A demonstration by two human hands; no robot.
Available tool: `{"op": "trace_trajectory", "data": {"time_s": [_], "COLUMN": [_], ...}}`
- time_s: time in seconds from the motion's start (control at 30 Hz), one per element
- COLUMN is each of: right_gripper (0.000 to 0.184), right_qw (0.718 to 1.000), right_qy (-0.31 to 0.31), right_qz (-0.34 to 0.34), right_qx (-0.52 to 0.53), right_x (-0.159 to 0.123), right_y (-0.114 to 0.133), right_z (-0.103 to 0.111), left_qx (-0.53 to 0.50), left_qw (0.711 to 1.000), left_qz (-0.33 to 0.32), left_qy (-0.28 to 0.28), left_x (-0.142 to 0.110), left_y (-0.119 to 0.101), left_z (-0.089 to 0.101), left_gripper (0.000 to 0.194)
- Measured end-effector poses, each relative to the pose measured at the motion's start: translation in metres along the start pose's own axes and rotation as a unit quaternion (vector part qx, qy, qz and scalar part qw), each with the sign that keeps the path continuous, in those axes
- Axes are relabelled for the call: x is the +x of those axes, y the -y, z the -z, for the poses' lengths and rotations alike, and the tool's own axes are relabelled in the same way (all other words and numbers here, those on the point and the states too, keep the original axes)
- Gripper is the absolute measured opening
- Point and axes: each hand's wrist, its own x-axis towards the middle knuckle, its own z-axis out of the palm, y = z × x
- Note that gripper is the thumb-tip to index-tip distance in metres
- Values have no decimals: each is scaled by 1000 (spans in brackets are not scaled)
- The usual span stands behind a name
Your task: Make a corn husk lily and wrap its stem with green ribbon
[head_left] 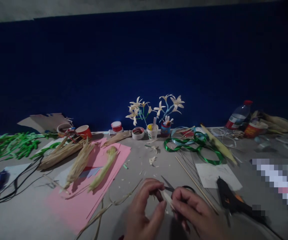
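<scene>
— Cream-coloured husk, a slim pale piece (pixel 168 197), sits between your hands at the lower centre of the frame. It looks thin enough to split, so I'd have you use light pressure and work along its length rather than across it.

— Agreed, and let your right hand (pixel 194 210) be the anchor. Its thumb and forefinger pinch the piece near its lower end; that grip should steady it without crushing the rest.

— Look at how you pose it, too: knuckles towards the top of the frame, the lower fingers curled under. Your left hand (pixel 147 203) arches in from the other side, thumb below and forefinger above, with a narrow gap between their tips.

— Does your left thumb touch the piece? I cannot tell from here; the two are very close. If you want a second hold, a soft pinch at the free edge would probably serve you best.

— Just past your fingers, mind the scissors (pixel 169 185). A blade points to the upper left, close to your left forefinger, and I can't make out whether your right hand bears them or they lie behind it.

— Farther up the bench (pixel 28 220), near mid-frame, pale scraps (pixel 152 161) lie scattered; beyond them stand your pale flowers (pixel 178 101).
</scene>
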Motion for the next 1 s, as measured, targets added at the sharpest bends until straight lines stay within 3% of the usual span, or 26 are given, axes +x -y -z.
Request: {"op": "trace_trajectory", "data": {"time_s": [0.1, 0.2, 0.3, 0.37, 0.47, 0.63, 0.8, 0.9, 1.0], "right_gripper": [39, 36, 23, 17, 8, 13, 14, 14, 14], "right_qw": [996, 997, 991, 958, 896, 821, 815, 815, 830], "right_qy": [1, -15, -70, -106, -130, -149, -180, -222, -229], "right_qz": [-42, -35, 100, 206, 293, 399, 418, 418, 395], "right_qx": [76, 73, -51, -169, -308, -380, -357, -334, -320], "right_x": [-2, -6, -10, -11, -9, -2, -5, -5, -4], "right_y": [1, 1, 3, 4, 4, 1, -1, -3, -3], "right_z": [-2, -3, -2, -1, -2, -5, -6, -1, 4], "left_qx": [144, 198, 182, 165, 151, 152, 171, 170, 141], "left_qw": [976, 955, 966, 976, 984, 985, 976, 978, 988], "left_qz": [-160, -219, -184, -141, -89, -78, -132, -99, -53], "left_qy": [22, 24, 29, 27, 32, 16, -32, -68, -38], "left_x": [3, 7, 7, 6, 4, 5, 4, 2, 2], "left_y": [-5, -9, -11, -11, -11, -8, -3, -2, -6], "left_z": [6, 10, 9, 7, 4, -2, -3, 1, 2], "left_gripper": [42, 40, 32, 24, 16, 19, 22, 19, 12]}}
